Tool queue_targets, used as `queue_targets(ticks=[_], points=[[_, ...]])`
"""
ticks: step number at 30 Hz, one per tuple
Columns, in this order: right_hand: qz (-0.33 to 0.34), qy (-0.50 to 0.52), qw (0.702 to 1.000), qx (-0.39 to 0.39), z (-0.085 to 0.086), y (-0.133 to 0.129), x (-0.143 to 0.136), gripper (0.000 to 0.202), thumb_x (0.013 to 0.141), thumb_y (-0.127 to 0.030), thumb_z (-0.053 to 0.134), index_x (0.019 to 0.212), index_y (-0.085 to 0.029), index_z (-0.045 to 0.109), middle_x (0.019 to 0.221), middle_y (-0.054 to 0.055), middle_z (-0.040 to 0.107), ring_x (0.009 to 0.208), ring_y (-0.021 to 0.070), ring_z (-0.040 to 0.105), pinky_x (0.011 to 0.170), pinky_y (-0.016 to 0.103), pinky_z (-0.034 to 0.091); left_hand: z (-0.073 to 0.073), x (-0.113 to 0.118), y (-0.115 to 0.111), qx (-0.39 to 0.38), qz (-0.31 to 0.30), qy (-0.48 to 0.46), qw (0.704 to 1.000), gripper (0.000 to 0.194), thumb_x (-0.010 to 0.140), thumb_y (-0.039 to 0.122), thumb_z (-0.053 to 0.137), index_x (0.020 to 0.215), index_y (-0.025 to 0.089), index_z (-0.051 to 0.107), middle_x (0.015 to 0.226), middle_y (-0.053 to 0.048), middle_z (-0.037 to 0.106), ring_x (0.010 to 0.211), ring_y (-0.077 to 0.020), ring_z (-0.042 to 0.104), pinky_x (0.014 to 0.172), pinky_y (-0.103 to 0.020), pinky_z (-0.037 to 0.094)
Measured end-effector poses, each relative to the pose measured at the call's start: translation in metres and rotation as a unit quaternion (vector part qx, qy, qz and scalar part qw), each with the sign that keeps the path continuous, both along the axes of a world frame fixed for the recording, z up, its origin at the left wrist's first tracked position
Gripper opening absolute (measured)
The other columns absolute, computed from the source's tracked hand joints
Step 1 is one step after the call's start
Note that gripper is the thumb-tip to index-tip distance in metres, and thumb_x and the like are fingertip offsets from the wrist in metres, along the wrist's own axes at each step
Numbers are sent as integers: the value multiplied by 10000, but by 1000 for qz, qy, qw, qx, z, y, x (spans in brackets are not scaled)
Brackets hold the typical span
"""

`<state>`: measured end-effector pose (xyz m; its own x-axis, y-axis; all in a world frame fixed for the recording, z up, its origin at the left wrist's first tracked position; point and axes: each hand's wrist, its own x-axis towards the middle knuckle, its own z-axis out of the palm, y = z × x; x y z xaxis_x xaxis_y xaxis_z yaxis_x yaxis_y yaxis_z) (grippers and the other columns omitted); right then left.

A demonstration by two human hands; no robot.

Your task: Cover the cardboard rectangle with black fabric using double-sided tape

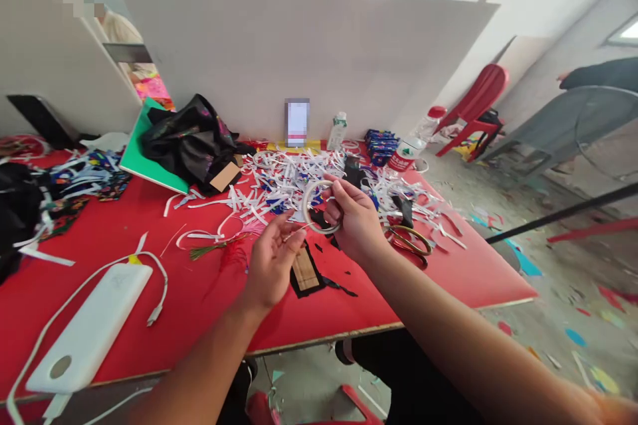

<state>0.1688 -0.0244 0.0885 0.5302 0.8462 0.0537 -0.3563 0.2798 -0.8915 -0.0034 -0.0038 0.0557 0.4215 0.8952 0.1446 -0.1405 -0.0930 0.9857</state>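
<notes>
My right hand (355,216) grips a white ring-shaped roll (308,202), which looks like narrow tape, above the front of the red table. Just left of it, my left hand (273,252) pinches a thin strand (305,228) that runs to the roll. Beneath my hands lies a tan rectangular piece edged in black cloth (305,271). Gold-handled scissors (411,239) rest to the right of my right wrist. Behind both hands spreads a heap of cut white strips (279,176) mixed with blue patterned bits.
A white power bank (94,325) with a cable lies front left. Black fabric (192,139) sits on a green board (137,146). A phone (297,121) stands against the white partition (299,46), near two bottles. Part of a person shows at far right.
</notes>
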Motion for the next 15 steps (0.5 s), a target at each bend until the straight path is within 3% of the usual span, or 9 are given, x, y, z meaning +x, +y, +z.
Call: queue_targets(ticks=[2,5,10,13,15], points=[[-19,21,1000,8,-5,-16,-1,329,802,-413,871,1067,-230,806,799,-17,688,496,58,393,458,239,334,6,6,-1,-49,-16,-5,999,456,895,567,784,1117,169,756,880,-64,784,684,-184,739,613,-284,593],[-37,30,999,-1,-10,-26,7,376,774,-432,879,1075,-216,812,803,-4,724,490,58,415,453,241,321,10,15,-5,-29,13,39,999,411,883,581,780,870,171,759,710,-44,748,558,-171,691,530,-275,562],[-28,29,999,-13,-18,-28,29,393,778,-454,838,1088,-215,806,808,2,728,484,60,399,454,249,284,14,29,-10,16,57,86,995,398,861,593,750,797,205,691,665,-30,728,551,-192,700,513,-293,570],[-28,32,999,-17,-22,-23,39,375,817,-457,789,1107,-220,802,824,15,729,492,71,384,459,260,277,24,37,10,44,83,108,990,362,872,562,705,778,219,640,618,-14,690,510,-190,679,486,-294,553],[-38,33,999,-14,-23,-19,45,366,857,-457,751,1138,-226,799,832,19,723,501,78,361,469,268,285,39,40,41,81,119,123,982,308,912,508,640,787,229,605,604,2,669,494,-171,658,484,-275,536]])
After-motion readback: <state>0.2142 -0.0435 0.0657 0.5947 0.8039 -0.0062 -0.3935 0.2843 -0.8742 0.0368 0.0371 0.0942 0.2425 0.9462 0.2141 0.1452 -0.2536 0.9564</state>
